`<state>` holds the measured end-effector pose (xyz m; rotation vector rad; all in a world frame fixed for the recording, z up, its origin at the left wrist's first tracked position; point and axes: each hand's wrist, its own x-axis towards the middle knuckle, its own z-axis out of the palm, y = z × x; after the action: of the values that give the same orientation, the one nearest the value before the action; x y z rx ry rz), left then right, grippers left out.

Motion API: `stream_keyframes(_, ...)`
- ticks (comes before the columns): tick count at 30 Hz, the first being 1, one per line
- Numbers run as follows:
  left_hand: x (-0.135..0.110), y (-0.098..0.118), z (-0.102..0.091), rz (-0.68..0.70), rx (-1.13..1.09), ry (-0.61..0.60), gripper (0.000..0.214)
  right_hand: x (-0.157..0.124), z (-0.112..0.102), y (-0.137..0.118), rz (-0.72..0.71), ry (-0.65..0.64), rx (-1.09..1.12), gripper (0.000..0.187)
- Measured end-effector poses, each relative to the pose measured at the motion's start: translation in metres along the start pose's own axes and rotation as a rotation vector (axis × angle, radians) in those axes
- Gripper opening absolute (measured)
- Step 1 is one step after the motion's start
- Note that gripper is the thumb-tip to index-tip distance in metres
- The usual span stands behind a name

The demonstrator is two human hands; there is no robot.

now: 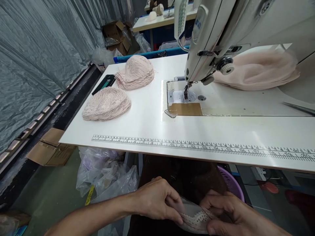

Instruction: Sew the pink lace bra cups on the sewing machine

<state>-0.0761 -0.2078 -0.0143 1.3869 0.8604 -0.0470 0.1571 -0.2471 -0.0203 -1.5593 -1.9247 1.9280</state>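
Below the table's front edge, my left hand (162, 201) and my right hand (225, 213) hold a piece of sheer pale fabric with a scalloped lace edge (197, 220) between them. The left thumb and fingers pinch its left end; the right thumb and fingers grip the other end. Part of the fabric is hidden behind my fingers. Above it stands a white sewing machine (209, 39), its presser foot (186, 93) over the needle plate. To the left on the table lie two stacks of pink lace cups, a nearer one (107, 104) and a farther one (136, 72).
A printed ruler (197, 146) runs along the front of the white table (145, 124). Sheer pink pieces (256, 72) lie under the machine arm, with pointed metal tool tips (299, 108) at right. Plastic bags (105, 173) and a purple basket (232, 183) are below the table.
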Motion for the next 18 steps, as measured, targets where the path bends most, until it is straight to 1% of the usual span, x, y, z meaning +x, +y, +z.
stream_keyframes(5,-0.003,0.004,0.001,-0.04,0.041,0.021,0.019,0.002,0.003,-0.001,0.01,0.005,-0.08,0.011)
stream_keyframes(10,-0.003,0.004,0.0,-0.08,0.042,0.027,0.019,0.004,0.009,0.007,0.02,0.03,-0.128,0.007)
stream_keyframes(14,0.0,0.001,0.0,-0.013,-0.015,-0.01,0.026,0.004,0.012,0.009,0.005,0.034,-0.128,0.006)
stream_keyframes(16,0.002,0.001,0.002,0.023,0.003,-0.014,0.033,0.003,0.011,0.007,0.007,0.022,-0.123,0.008)
stream_keyframes(18,0.005,0.002,0.005,0.028,0.028,-0.018,0.037,0.002,0.011,0.003,0.01,0.011,-0.121,0.009)
